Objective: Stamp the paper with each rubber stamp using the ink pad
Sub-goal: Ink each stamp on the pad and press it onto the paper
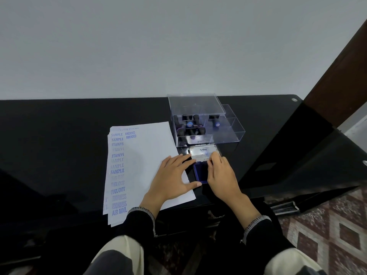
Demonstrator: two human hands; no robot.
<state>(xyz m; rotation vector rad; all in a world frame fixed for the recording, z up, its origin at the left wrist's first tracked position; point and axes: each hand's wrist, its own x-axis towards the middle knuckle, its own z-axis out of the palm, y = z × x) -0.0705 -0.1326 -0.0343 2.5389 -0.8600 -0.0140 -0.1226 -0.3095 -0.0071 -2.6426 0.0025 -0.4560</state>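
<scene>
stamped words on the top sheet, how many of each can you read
Top sheet, legible prints only; several are too faint or blurred to count:
SAMPLE: 5
AMENDED: 2
FAX OUT: 2
EXPRESS: 2
AIR MAIL: 1
Total: 12

Ink pad is seen on black bench, lid raised at 12 o'clock. Lid edge is pinched by right hand; pad base is steadied by left hand, fingers spread flat. Stamped paper lies at 9 o'clock; clear box w/ stamps at 12.
</scene>
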